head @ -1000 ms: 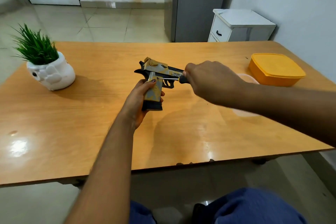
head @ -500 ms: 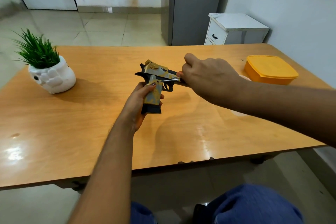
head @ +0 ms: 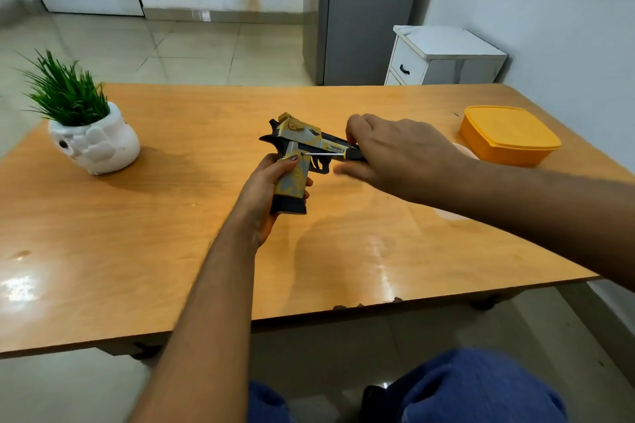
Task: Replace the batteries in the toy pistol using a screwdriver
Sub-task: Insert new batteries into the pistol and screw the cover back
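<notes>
Left hand (head: 271, 182) is wrapped round the pistol (head: 298, 161) grip, thumb up its side, holding it above the table (head: 171, 216), barrel pointing right. Right hand (head: 395, 154) reaches across, knuckles up, fingers pinching the screwdriver (head: 331, 154) handle, shaft level, tip against the top of the grip.

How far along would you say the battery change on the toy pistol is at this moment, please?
Early. Done: the left hand holds the toy pistol by its grip above the table. In hand: the right hand has the screwdriver with its tip at the top of the grip, apparently on a screw. Left: no cover is off and no batteries show, so opening, swapping and closing remain.
</notes>
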